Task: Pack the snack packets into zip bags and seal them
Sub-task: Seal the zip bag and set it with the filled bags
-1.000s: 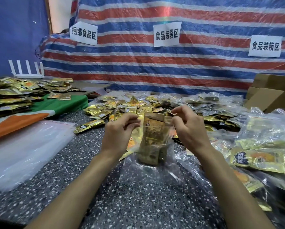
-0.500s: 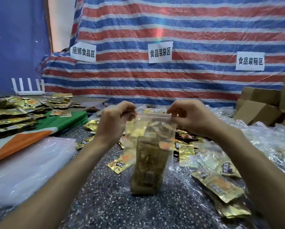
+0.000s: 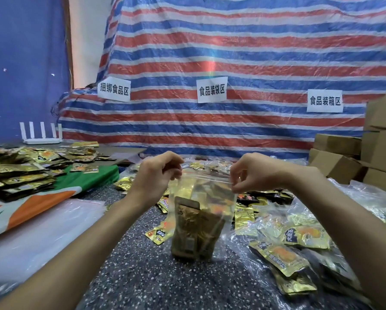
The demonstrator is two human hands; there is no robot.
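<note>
Over the middle of the speckled surface (image 3: 142, 278) a clear zip bag (image 3: 212, 193) hangs upright between the person's two hands, held up by its top strip. The left hand (image 3: 156, 175) pinches the strip at its left corner and the right hand (image 3: 252, 173) pinches the right corner; each grip is narrow, thumb against curled fingertips with only the plastic between them. From where I stand I cannot tell whether the zip is pressed closed along its length. Brown-gold snack packets (image 3: 194, 233) stand bunched in the lower half of the bag, and I cannot tell whether its bottom touches the surface or hangs just clear of it. Bare surface lies between the forearms on the near side of the bag. To the left a stack of empty clear bags (image 3: 42, 227) lies near the left forearm, with a green and orange cloth (image 3: 91, 177) and a heap of gold packets (image 3: 19, 173) beyond it. On the right, loose gold packets (image 3: 279, 253) and crumpled clear plastic crowd just beside the bag and under the right forearm. Cardboard boxes (image 3: 337, 162) stand at the far right edge, and a striped tarp (image 3: 232, 52) closes off the back.
</note>
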